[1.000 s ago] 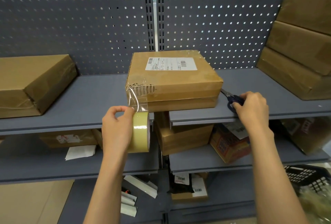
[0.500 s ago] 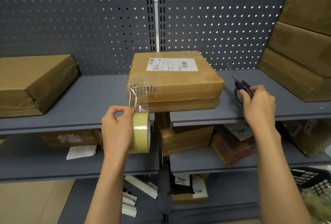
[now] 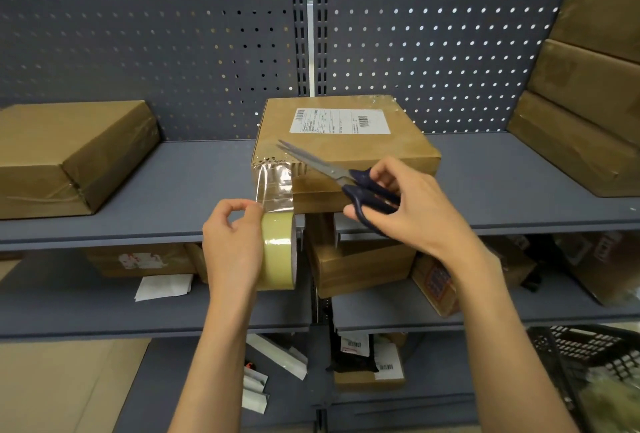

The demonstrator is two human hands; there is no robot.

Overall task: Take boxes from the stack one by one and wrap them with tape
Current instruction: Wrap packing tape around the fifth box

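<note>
The box (image 3: 346,148) being wrapped sits on the shelf (image 3: 166,197), w/ its front left corner already taped and a clear strip of tape (image 3: 275,186) running down from that corner to the roll (image 3: 278,250). Left hand (image 3: 232,245) grips the roll from its left side, fingers curled round it, thumb near the top where the strip leaves the roll. Right hand (image 3: 408,211) holds the scissors (image 3: 332,173) by the dark handles, fingers through the loops; blades look nearly closed and point up-left over the box top, tips close to the taped corner but above the strip, not across it yet. Stack of boxes (image 3: 588,86) waits at the right; 1 other box (image 3: 69,152) lies at the left. Main risks, as I judge them: if the left hand lets the strip go slack, the blades will likely fold or chew the tape instead of cutting clean, and the loose end could stick to itself or snap back onto the roll. Cutting too near the roll puts the blades close to the left thumb. Pulling too hard on the roll could drag the box toward the shelf edge, or peel the corner tape off.
</note>
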